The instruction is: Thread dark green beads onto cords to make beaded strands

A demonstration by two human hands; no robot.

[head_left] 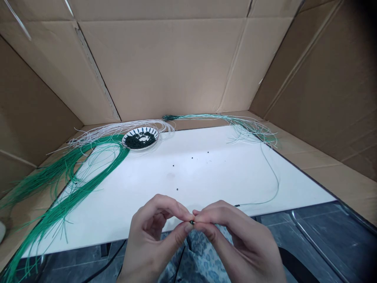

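Observation:
My left hand (pixel 157 236) and my right hand (pixel 235 236) meet above the table's front edge, each with thumb and forefinger pinched. Between their fingertips shows a tiny dark green bead (pixel 192 222). The left fingertips close on it; whatever else the right fingertips grip is hidden. Just beyond my right hand lies a thin green cord (pixel 278 182) with a dark end (pixel 237 205), curving back across the white board (pixel 212 177). Several loose dark beads (pixel 177 189) are scattered on the board ahead of my hands.
At the back left stands a striped dish (pixel 157 135) holding dark beads. Green cords (pixel 97 181) spread along the left side, with white cords (pixel 108 127) behind. A bundle of green and white cords (pixel 200 116) lies at the back. Cardboard walls (pixel 165 67) enclose the table.

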